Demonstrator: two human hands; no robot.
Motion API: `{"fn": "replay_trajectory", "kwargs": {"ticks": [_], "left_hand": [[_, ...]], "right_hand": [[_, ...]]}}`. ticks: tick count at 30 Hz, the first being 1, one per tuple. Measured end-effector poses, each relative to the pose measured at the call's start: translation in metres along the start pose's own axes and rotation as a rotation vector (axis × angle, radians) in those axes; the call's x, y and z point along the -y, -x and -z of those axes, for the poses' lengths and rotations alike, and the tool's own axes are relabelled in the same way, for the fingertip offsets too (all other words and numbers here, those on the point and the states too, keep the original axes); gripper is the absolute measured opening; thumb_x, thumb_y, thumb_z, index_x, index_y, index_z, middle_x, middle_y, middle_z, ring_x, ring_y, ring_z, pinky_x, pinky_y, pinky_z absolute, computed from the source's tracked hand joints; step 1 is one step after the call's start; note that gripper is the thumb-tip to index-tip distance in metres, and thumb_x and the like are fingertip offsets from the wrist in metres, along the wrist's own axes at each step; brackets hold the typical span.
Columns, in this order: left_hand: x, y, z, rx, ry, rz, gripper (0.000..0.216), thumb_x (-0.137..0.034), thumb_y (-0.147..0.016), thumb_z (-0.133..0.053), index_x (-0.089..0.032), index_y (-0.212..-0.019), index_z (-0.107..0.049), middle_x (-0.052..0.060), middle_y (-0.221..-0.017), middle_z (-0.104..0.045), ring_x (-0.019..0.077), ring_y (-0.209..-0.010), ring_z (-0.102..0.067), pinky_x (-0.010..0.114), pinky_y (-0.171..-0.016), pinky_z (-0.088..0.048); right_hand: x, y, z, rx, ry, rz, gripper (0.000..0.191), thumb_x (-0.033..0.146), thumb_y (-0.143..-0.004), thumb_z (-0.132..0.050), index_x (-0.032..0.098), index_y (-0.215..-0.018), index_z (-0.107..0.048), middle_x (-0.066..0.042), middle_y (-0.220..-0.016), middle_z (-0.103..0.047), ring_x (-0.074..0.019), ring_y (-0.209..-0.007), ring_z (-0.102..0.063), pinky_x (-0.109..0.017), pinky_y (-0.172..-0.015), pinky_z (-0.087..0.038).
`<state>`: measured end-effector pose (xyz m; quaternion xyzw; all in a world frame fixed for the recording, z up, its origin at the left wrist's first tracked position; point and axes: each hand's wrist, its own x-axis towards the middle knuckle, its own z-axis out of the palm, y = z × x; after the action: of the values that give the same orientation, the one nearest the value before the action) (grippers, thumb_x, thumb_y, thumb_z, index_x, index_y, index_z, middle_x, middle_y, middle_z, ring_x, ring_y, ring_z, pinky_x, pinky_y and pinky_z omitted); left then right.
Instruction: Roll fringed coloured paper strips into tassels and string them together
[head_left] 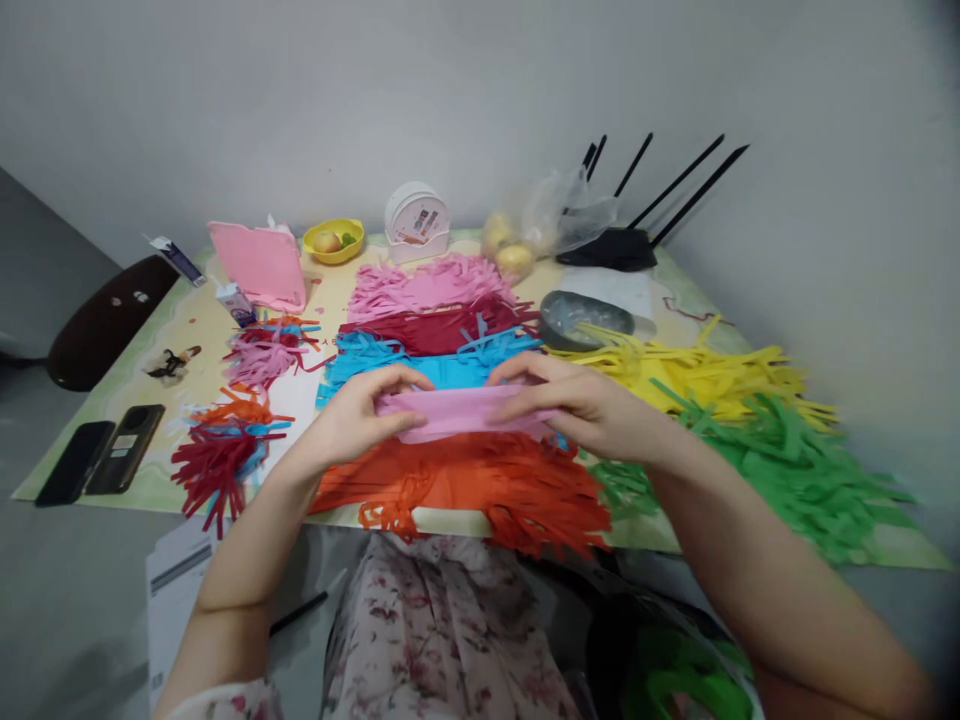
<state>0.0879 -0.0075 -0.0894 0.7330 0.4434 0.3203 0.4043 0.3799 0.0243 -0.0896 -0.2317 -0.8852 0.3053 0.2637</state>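
Note:
A folded piece of pink tissue paper [454, 410] is stretched sideways between my two hands. My left hand [367, 405] pinches its left end with thumb and fingers. At the other end, my right hand [574, 400] has its fingers on the paper, slightly blurred. Just below the hands lies fringed orange tissue paper [442, 470] along the table's front edge. Beyond them, fringed blue paper [442, 370], dark red paper [427, 333] and light pink paper [431, 287] lie in rows. Part of the blue paper is hidden behind my hands.
Fringed yellow paper [675, 375] and green paper [802, 465] spread on the right. Mixed tassels [225, 445] and two phones [124, 450] lie left. Along the back stand a pink tablet case [259, 262], yellow bowl [334, 255], grey dish [585, 320] and black router [609, 250].

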Motion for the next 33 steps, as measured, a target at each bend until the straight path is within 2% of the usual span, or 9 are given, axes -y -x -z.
{"fn": "replay_trajectory", "kwargs": {"ticks": [2,4,6,8,11,15,17,22,33], "left_hand": [[-0.003,0.000,0.000,-0.014,-0.103,-0.025,0.025,-0.024,-0.081,-0.068,-0.018,-0.104,-0.067,0.006,-0.104,-0.071,0.0206,-0.096,-0.064,0.030,-0.088,-0.048],[-0.007,0.001,-0.001,-0.005,-0.177,-0.043,0.024,-0.023,-0.083,-0.065,-0.018,-0.107,-0.066,0.005,-0.107,-0.071,0.0214,-0.099,-0.065,0.030,-0.089,-0.047],[-0.010,0.002,-0.003,0.032,-0.219,-0.062,0.025,-0.023,-0.085,-0.063,-0.018,-0.110,-0.065,0.006,-0.108,-0.071,0.0213,-0.099,-0.065,0.029,-0.087,-0.048],[-0.010,0.004,-0.005,0.054,-0.255,-0.078,0.026,-0.023,-0.087,-0.061,-0.018,-0.113,-0.064,0.006,-0.111,-0.071,0.0214,-0.100,-0.066,0.029,-0.086,-0.048],[-0.008,0.005,-0.004,0.059,-0.344,-0.069,0.031,-0.027,-0.087,-0.064,-0.019,-0.116,-0.065,0.009,-0.115,-0.071,0.0237,-0.105,-0.064,0.033,-0.092,-0.047],[-0.008,-0.005,-0.003,0.160,-0.337,-0.040,0.035,-0.037,-0.084,-0.068,-0.019,-0.113,-0.069,0.009,-0.115,-0.073,0.0241,-0.104,-0.064,0.034,-0.092,-0.046],[-0.007,-0.013,-0.004,0.240,-0.278,-0.017,0.027,-0.038,-0.087,-0.062,-0.016,-0.097,-0.073,0.005,-0.094,-0.074,0.0196,-0.086,-0.065,0.027,-0.077,-0.047],[0.000,-0.022,-0.006,0.336,-0.169,0.121,0.034,-0.040,-0.084,-0.061,-0.013,-0.063,-0.061,-0.005,-0.054,-0.047,0.0087,-0.052,-0.039,0.022,-0.050,-0.027],[0.008,0.000,-0.014,0.090,-0.016,0.170,0.029,-0.038,-0.085,-0.062,-0.014,-0.070,-0.065,-0.002,-0.062,-0.058,0.0117,-0.059,-0.054,0.022,-0.056,-0.038]], "right_hand": [[0.001,-0.001,0.010,0.117,-0.016,-0.055,0.047,0.025,-0.085,-0.064,0.030,-0.131,-0.065,-0.006,-0.134,-0.062,-0.0252,-0.123,-0.058,-0.036,-0.101,-0.048],[0.003,-0.006,0.012,0.086,-0.034,-0.129,0.069,0.033,-0.080,-0.073,0.029,-0.145,-0.052,-0.007,-0.143,-0.057,-0.0273,-0.129,-0.055,-0.037,-0.104,-0.046],[0.006,-0.014,0.006,0.003,-0.031,-0.188,0.061,0.035,-0.079,-0.075,0.026,-0.137,-0.059,-0.007,-0.134,-0.065,-0.0264,-0.119,-0.062,-0.034,-0.096,-0.049],[0.008,-0.024,-0.005,0.033,0.014,-0.247,0.029,0.033,-0.083,-0.069,0.022,-0.110,-0.072,-0.005,-0.102,-0.076,-0.0219,-0.091,-0.070,-0.029,-0.077,-0.051],[0.008,-0.032,-0.021,0.143,0.112,-0.315,0.016,0.026,-0.089,-0.061,0.020,-0.077,-0.070,0.000,-0.065,-0.068,-0.0150,-0.058,-0.060,-0.025,-0.057,-0.040],[0.011,-0.032,-0.028,0.137,0.196,-0.272,0.017,0.022,-0.089,-0.060,0.020,-0.074,-0.067,-0.001,-0.066,-0.066,-0.0147,-0.059,-0.056,-0.025,-0.058,-0.033],[0.014,-0.031,-0.028,0.144,0.211,-0.240,0.017,0.021,-0.089,-0.059,0.021,-0.074,-0.066,-0.002,-0.067,-0.066,-0.0153,-0.061,-0.056,-0.025,-0.058,-0.033],[0.016,-0.029,-0.025,0.114,0.171,-0.265,0.014,0.021,-0.088,-0.059,0.021,-0.077,-0.068,-0.002,-0.068,-0.068,-0.0153,-0.061,-0.058,-0.025,-0.058,-0.034],[0.003,-0.010,-0.037,-0.102,-0.280,-0.453,0.016,0.034,-0.085,-0.064,0.021,-0.076,-0.061,0.002,-0.062,-0.063,-0.0140,-0.055,-0.058,-0.024,-0.051,-0.042]]}}
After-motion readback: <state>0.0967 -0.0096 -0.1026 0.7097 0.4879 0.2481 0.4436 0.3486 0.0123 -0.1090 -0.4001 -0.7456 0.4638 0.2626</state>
